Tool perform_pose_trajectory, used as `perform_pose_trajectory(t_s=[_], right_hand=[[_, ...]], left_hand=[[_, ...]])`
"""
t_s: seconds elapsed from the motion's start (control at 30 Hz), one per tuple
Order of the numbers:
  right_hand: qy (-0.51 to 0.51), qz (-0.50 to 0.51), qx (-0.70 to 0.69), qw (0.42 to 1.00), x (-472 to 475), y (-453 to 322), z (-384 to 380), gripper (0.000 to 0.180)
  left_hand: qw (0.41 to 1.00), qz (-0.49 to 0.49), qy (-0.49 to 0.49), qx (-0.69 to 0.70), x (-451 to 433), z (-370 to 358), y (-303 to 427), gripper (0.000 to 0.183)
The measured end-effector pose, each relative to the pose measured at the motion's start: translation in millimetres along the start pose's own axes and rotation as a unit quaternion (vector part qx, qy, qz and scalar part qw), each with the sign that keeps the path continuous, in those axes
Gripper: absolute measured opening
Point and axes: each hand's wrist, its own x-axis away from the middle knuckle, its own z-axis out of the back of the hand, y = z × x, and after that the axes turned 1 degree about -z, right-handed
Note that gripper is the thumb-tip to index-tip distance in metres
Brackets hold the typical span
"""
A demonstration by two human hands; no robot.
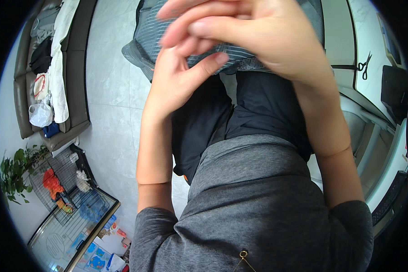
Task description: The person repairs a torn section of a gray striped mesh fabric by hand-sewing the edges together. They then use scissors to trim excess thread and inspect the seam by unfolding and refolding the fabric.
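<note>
My left hand [176,80] and my right hand [268,40] meet at the top of the view, slightly blurred. The right hand passes over the left one, its fingers bent and hiding most of the left fingers. The left thumb stands apart, pointing to the right. I see nothing held in either hand, though the space between the overlapping fingers is hidden. Below both hands lies a dark grey fabric item [145,32] with light stripes, spread just beyond my knees. A loose fabric flap [133,54] hangs at its left corner.
On the right, black scissors [364,66] rest on a white tabletop [367,27], with a grey chair [355,115] below. A brown sofa [75,68] at left holds clothes and a plastic bag [40,114]. A wire cage [42,182] and a glass-topped unit [71,234] stand lower left.
</note>
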Motion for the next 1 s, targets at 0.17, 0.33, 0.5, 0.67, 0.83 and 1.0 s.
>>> perform_pose_trajectory(t_s=[0.17,0.33,0.5,0.67,0.83,1.0], right_hand=[[-0.002,0.076,-0.042,0.996,-28,11,2,0.018],[0.099,0.042,-0.065,0.992,-34,29,28,0.017],[0.058,-0.029,0.03,0.997,-40,78,40,0.009],[-0.024,-0.028,0.155,0.987,-27,123,42,0.025],[-0.009,-0.083,0.207,0.975,-22,133,19,0.042],[-0.026,-0.081,0.293,0.952,-25,139,13,0.025]], left_hand=[[0.959,0.002,-0.109,0.261,-18,12,-4,0.024],[0.78,0.003,-0.04,0.624,-6,42,-20,0.026],[0.737,-0.012,0.15,0.659,4,60,-37,0.022],[0.902,0.005,0.194,0.385,6,36,-50,0.073],[0.954,-0.074,0.143,0.252,14,28,-62,0.071],[0.969,-0.105,0.111,0.196,15,22,-60,0.055]])
